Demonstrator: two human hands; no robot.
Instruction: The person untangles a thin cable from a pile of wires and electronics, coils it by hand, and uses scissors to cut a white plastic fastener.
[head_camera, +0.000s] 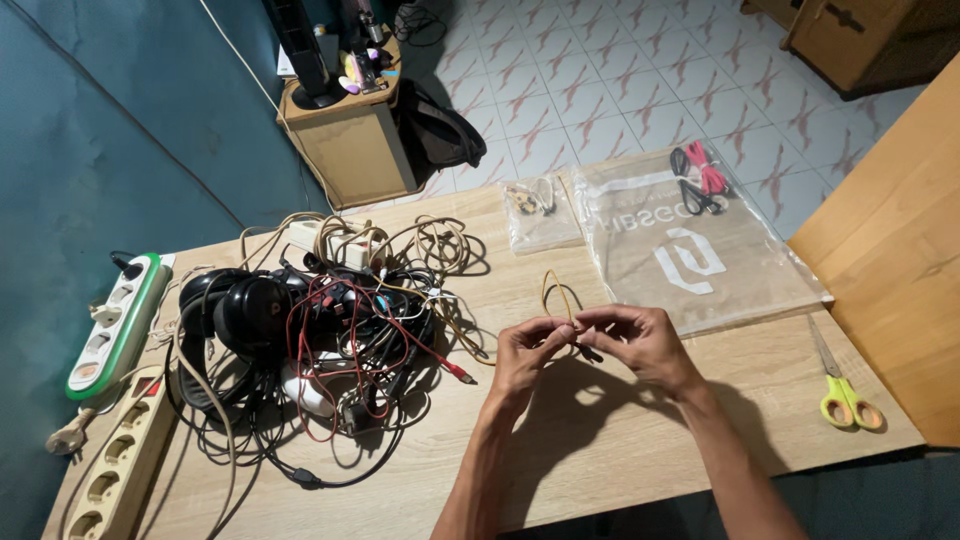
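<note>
From the head view, my left hand (527, 350) and right hand (640, 342) meet over the middle of the worktop (600, 450), fingertips almost touching. Both are pinching a thin tan cable (556, 292): its loop rises above my fingers toward the far edge, and a dark plug end pokes out just below my right thumb. My left grip is pressed together on the cable between thumb and forefinger; my right grip pinches it too, the other fingers curled loosely.

To my left lies a tangle of cables (370, 340), red, black and beige, piled over black headphones (245, 310). Further left sit a white and green power strip (115, 325) and, nearer me, a beige power strip (115, 470).

Beyond my hands, a small clear bag (540, 215) holds a coiled cable, and beside it a large clear bag (690, 250) lies flat with red and black cables at its far end. Yellow-handled scissors (845, 395) rest near the right edge, well apart from my hands.
</note>
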